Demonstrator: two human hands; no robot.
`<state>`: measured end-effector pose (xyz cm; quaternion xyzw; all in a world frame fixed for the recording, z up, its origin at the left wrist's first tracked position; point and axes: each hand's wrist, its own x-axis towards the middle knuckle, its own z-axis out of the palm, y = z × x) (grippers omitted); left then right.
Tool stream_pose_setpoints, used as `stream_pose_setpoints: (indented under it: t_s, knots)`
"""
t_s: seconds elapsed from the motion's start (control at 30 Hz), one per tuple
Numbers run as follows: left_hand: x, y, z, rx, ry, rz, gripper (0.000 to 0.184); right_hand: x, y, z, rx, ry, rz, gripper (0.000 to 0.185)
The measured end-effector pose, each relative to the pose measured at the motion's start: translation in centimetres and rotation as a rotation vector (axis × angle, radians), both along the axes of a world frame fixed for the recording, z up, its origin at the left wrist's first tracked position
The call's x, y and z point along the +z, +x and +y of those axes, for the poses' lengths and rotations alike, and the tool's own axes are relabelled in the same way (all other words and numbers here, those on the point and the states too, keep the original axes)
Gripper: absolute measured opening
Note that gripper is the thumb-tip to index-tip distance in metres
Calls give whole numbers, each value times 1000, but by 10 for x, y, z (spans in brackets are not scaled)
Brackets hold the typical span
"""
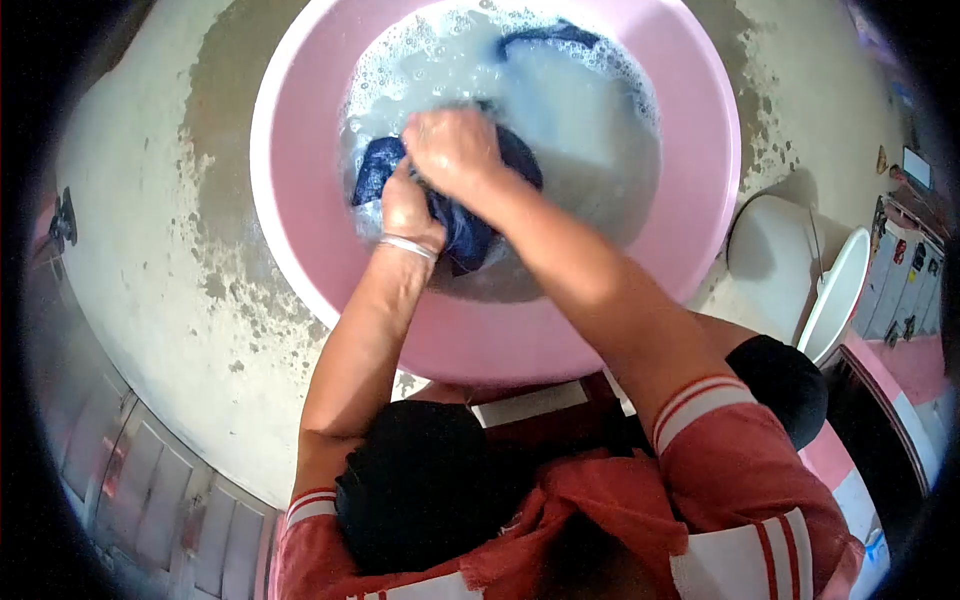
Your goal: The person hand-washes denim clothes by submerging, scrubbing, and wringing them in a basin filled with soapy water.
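Observation:
A large pink basin (pixel 700 130) holds cloudy, sudsy water. Dark blue wet cloth (pixel 470 235) is bunched at the left of the water, under and around both hands. My left hand (pixel 408 205), with a white band at its wrist, grips the cloth from the near side. Just beyond it my right hand (pixel 450 148) is closed in a fist over the same cloth, its fingers curled and partly hidden. Another piece of dark blue cloth (pixel 550 38) shows among the suds at the far side of the basin.
To the right of the basin stands a white bucket (pixel 775 250) with a handle, beside a tilted white rim-like object (pixel 838 295). Wet patches mark the concrete floor (pixel 150 270). Grey panelled doors (pixel 160 490) are at lower left. My knees are close to the basin's near edge.

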<state>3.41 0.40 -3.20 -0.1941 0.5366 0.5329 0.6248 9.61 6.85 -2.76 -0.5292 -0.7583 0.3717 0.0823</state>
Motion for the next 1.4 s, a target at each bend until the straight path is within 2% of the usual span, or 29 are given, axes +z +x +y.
stream_pose_setpoints:
  t_s: [0.07, 0.1, 0.13, 0.17, 0.2, 0.23, 0.27, 0.33, 0.37, 0.4, 0.47, 0.53, 0.57, 0.6, 0.67, 0.7, 0.73, 0.8, 0.83, 0.87, 0.93, 0.97, 1.0, 1.07, 1.13, 1.2, 1.27, 1.33, 1.4]
  knots:
    - [9, 0, 6, -11, -37, 97, 33, -3, -3, 1, -40, -1, -5, 29]
    - [-2, -6, 2, 2, 88, 173, 31, 8, -6, -9, -35, 127, 165, 25]
    - [-74, -33, -18, -377, 525, 380, 26, 20, -6, -24, -26, 236, 333, 21]
    - [-66, -36, -16, -201, 333, 67, 24, 35, -8, -37, 117, 111, 232, 20]
    - [-46, -44, -7, -20, 151, -234, 22, 50, -6, -44, 124, 110, 403, 19]
    - [-20, -38, -9, -116, 249, 37, 20, 37, -4, -37, 61, 114, 376, 23]
    - [-55, -34, -5, -107, 128, 158, 26, 19, 0, -22, -5, 124, 347, 27]
    - [44, -26, 26, -119, 41, -30, 28, -8, 27, 32, -99, 64, 15, 33]
    - [10, -49, 22, -201, 170, 88, 30, -12, 42, 57, -129, 8, -53, 37]
    - [11, -61, 23, -227, 353, 77, 34, -4, 54, 69, -190, -8, 105, 39]
    - [27, -64, 15, -383, 110, 497, 36, 4, 75, 81, -132, 60, 22, 44]
    - [1, -60, -5, -585, 61, 554, 53, 29, 89, 78, -35, -185, -45, 51]
    - [-3, -44, -13, -590, 60, 586, 55, 2, 101, 78, -33, -209, 40, 57]
    - [-8, -30, -21, -596, 48, 615, 58, 3, 104, 79, -24, -210, 37, 57]
    - [-38, -20, -41, -791, 47, 918, 64, 6, 110, 71, 109, -314, 45, 53]
    - [-34, -19, -44, -820, 17, 907, 69, 7, 112, 75, 186, -391, 0, 40]
    - [-29, -19, -44, -814, 7, 900, 69, 5, 116, 74, 196, -398, -4, 40]
    - [-22, -21, -41, -827, 16, 810, 69, 6, 117, 75, 145, -315, 182, 28]
    - [-21, -17, -42, -726, 121, 718, 65, 11, 119, 72, 81, -289, 254, 17]
    - [-25, -18, -40, -717, 117, 721, 65, 15, 121, 72, 91, -289, 255, 17]
    - [-21, -18, -36, -570, 104, 442, 57, 27, 126, 66, 15, -283, 391, 18]
    - [-18, -25, -35, -434, 116, 46, 53, 36, 131, 63, 7, -283, 356, 18]
    - [-6, -27, -30, -445, 18, 68, 40, 38, 136, 60, 6, -284, 350, 18]
    - [-40, -17, -39, -542, 182, 375, 19, 37, 144, 57, -48, -358, 342, 16]
    - [-51, -6, -45, -618, 301, 607, 6, 36, 148, 54, -37, -337, 267, 16]
    - [-49, -7, -44, -494, 375, 750, 5, 35, 153, 53, -28, -312, 192, 15]
    - [-17, -23, -31, -301, 503, 841, 6, 36, 155, 53, -44, -286, 65, 15]
    - [23, -54, -22, -157, 381, 649, 7, 41, 153, 56, -22, -229, 74, 17]
    - [41, -84, -17, -121, 523, 514, 10, 36, 153, 51, -10, -189, 90, 20]
